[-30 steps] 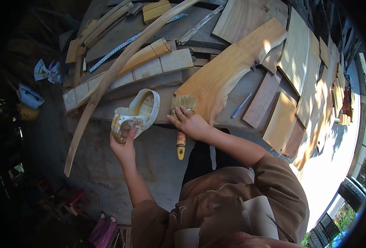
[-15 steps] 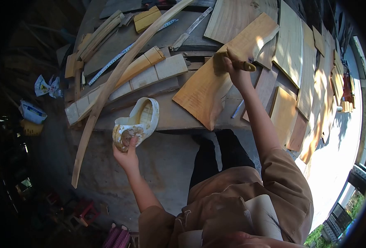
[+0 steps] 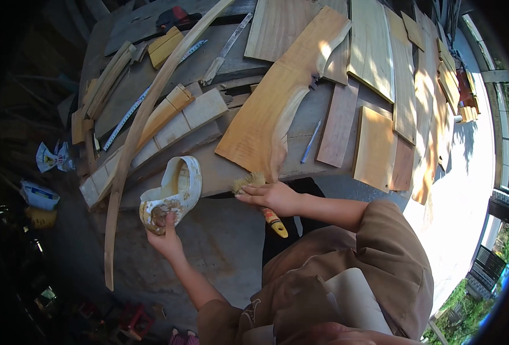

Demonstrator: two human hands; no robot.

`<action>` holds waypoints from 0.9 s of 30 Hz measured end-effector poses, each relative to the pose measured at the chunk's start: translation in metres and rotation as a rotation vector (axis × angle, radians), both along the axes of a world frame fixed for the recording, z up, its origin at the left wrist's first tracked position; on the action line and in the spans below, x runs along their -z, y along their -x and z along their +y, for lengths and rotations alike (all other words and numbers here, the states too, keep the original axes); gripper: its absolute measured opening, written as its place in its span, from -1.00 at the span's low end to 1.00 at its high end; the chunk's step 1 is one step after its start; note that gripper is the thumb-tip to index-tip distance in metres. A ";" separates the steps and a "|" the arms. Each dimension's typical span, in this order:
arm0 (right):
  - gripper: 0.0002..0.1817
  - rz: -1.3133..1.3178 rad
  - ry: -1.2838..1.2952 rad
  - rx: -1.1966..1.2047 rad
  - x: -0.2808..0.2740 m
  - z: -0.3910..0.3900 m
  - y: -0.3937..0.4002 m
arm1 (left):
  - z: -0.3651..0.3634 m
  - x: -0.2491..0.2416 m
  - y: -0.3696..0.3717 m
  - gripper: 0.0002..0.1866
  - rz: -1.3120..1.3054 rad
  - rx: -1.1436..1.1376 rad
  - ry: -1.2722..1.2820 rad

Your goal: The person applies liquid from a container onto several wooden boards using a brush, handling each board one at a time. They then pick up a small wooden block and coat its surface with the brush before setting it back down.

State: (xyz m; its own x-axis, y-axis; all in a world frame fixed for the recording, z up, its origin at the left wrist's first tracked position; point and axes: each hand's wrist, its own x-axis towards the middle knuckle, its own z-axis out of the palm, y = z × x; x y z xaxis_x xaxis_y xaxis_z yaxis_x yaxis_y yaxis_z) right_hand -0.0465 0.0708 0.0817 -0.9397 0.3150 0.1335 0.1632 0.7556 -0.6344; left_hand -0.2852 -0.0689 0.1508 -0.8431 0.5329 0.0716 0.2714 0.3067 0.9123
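Centrally, the right hand [image 3: 277,198] closes round the brush [image 3: 275,223], likely light with soft bristles, best gripped by its handle; lower left of centre, the left hand [image 3: 167,240] pinches a probably light, bendy clog [image 3: 181,192].

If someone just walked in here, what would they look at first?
Probably the big orange-brown board with the wavy edge, in the middle. Next, the long curved strip of wood sweeping across the left side. Then, in front, the left hand holding a stained white shoe-shaped thing and the right hand holding a bristly brush.
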 end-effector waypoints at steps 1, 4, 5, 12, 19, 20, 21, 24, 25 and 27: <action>-0.52 0.091 0.310 0.055 -0.004 -0.001 -0.005 | 0.000 0.000 0.000 -0.63 0.001 0.004 0.005; -0.59 -0.082 0.717 0.355 -0.007 0.028 -0.026 | 0.000 0.000 -0.001 -0.63 -0.028 -0.005 -0.005; -0.59 0.008 0.746 0.438 0.005 0.035 -0.037 | 0.000 -0.001 0.000 -0.63 -0.020 -0.008 0.006; -0.61 0.062 0.452 0.675 -0.009 0.117 -0.069 | 0.001 -0.001 -0.001 -0.66 0.015 0.017 0.004; -0.44 -0.268 -0.305 0.277 -0.001 0.090 -0.043 | 0.004 -0.003 -0.006 -0.68 -0.011 -0.003 0.011; -0.45 -0.265 -0.305 0.200 -0.001 0.068 -0.038 | 0.004 -0.003 -0.006 -0.66 0.002 -0.005 0.031; -0.45 -0.247 -0.346 0.156 0.007 0.045 -0.035 | 0.003 -0.003 -0.006 -0.64 0.015 -0.007 0.051; -0.46 -0.212 -0.240 0.099 0.000 -0.001 -0.026 | 0.000 0.005 -0.002 -0.59 0.039 0.011 0.031; -0.45 -0.198 -0.183 0.072 -0.006 -0.008 -0.024 | -0.002 0.007 -0.001 -0.59 0.041 0.019 0.028; -0.44 -0.181 -0.128 0.061 -0.019 -0.007 -0.025 | -0.003 0.007 0.000 -0.55 0.025 0.022 0.040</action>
